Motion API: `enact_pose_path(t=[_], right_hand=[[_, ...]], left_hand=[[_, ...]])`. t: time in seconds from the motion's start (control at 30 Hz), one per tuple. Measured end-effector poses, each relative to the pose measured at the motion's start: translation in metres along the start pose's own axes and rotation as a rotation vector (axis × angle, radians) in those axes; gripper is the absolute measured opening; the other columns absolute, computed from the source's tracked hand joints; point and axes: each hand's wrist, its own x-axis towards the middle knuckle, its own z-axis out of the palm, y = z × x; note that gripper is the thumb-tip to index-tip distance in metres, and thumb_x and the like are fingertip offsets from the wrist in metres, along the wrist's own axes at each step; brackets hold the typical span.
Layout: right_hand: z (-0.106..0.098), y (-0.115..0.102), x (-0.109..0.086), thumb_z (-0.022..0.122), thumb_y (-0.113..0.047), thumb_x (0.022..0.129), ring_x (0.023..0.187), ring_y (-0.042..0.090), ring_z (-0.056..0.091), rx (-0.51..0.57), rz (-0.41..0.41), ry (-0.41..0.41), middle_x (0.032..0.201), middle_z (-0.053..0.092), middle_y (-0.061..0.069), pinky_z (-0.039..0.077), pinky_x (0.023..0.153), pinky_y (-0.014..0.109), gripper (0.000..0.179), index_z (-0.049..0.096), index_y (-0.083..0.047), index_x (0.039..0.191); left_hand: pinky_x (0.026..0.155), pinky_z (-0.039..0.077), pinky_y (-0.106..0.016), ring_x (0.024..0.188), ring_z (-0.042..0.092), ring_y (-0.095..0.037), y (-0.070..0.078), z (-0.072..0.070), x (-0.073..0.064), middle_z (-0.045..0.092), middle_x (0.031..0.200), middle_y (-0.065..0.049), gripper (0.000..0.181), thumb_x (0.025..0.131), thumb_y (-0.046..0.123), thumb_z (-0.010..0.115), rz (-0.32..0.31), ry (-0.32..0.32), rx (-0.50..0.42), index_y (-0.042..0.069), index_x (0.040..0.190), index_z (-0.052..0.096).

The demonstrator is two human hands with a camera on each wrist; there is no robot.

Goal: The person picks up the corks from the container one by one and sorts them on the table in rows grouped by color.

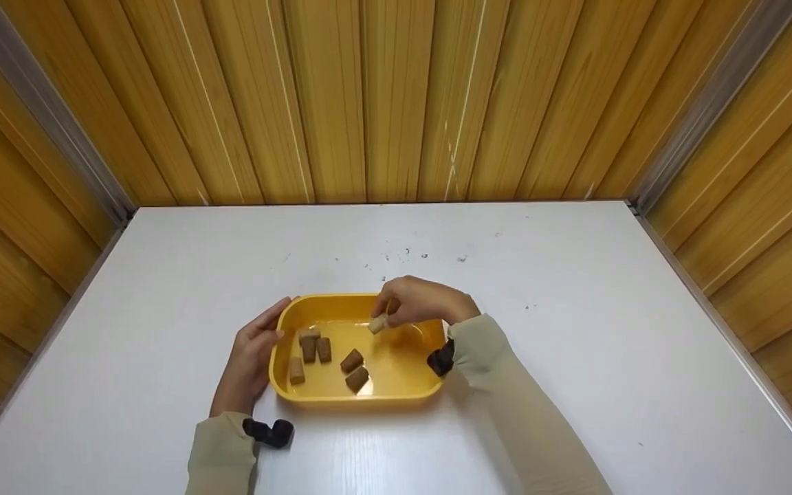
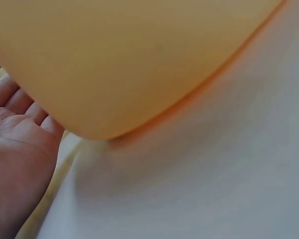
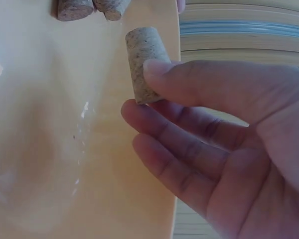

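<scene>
A yellow tray (image 1: 396, 368) with rounded corners lies on the table. My left hand (image 1: 251, 354) holds its left end, thumb at the rim and fingers along the outer wall; in the left wrist view the palm (image 2: 20, 149) shows beside that wall. Over the tray's far right part, my right hand (image 1: 418, 300) pinches a pale cork (image 3: 145, 64) between thumb and fingers. Inside the tray, a pale cork (image 1: 297, 370) stands at the left. Dark brown corks (image 1: 324, 350) cluster near another pale one (image 1: 309, 333), and two more dark corks (image 1: 357, 379) sit near the middle.
A white table (image 1: 575, 385) carries the tray near its front. Small dark marks (image 1: 407, 252) dot the surface behind it. Yellow wood-look panels (image 1: 396, 103) rise at the back and both sides. Black straps with small devices (image 1: 269, 433) sit on the wrists.
</scene>
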Motion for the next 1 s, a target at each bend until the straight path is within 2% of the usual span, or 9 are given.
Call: enact_pose_path(t=[0.23, 0.53, 0.77, 1.0], right_hand=[[-0.006, 0.005, -0.005, 0.069, -0.01, 0.085, 0.1, 0.021, 0.065, 0.008, 0.008, 0.008, 0.107, 0.07, 0.004, 0.055, 0.088, 0.033, 0.021, 0.074, -0.013, 0.105], [-0.009, 0.011, -0.007, 0.071, -0.02, 0.086, 0.1, 0.02, 0.064, 0.033, 0.0, 0.042, 0.108, 0.069, 0.004, 0.055, 0.088, 0.034, 0.022, 0.074, -0.013, 0.106], [-0.01, 0.017, -0.009, 0.068, -0.009, 0.085, 0.095, 0.018, 0.062, 0.047, -0.018, 0.084, 0.105, 0.068, 0.006, 0.054, 0.084, 0.031, 0.023, 0.073, -0.012, 0.108], [-0.015, 0.022, -0.016, 0.067, -0.012, 0.086, 0.1, 0.02, 0.063, 0.095, 0.0, 0.096, 0.109, 0.067, 0.004, 0.054, 0.089, 0.035, 0.024, 0.073, -0.013, 0.11]], left_hand=[[0.108, 0.041, -0.024, 0.131, 0.048, -0.01, 0.0, -0.002, -0.001, 0.052, 0.142, 0.0, 0.059, 0.087, -0.008, 0.04, -0.001, 0.007, -0.008, 0.004, 0.144, 0.041], [0.108, 0.04, -0.026, 0.132, 0.048, -0.012, 0.0, -0.002, -0.001, 0.054, 0.139, 0.002, 0.06, 0.087, -0.01, 0.039, 0.008, -0.016, -0.038, 0.002, 0.145, 0.039], [0.109, 0.039, -0.025, 0.134, 0.046, -0.012, 0.001, 0.0, 0.0, 0.048, 0.146, -0.003, 0.059, 0.088, -0.011, 0.037, 0.014, -0.025, -0.032, 0.0, 0.146, 0.035], [0.11, 0.037, -0.027, 0.134, 0.045, -0.012, 0.002, -0.001, -0.001, 0.045, 0.148, -0.004, 0.057, 0.09, -0.009, 0.039, 0.009, -0.033, -0.026, 0.0, 0.146, 0.036]])
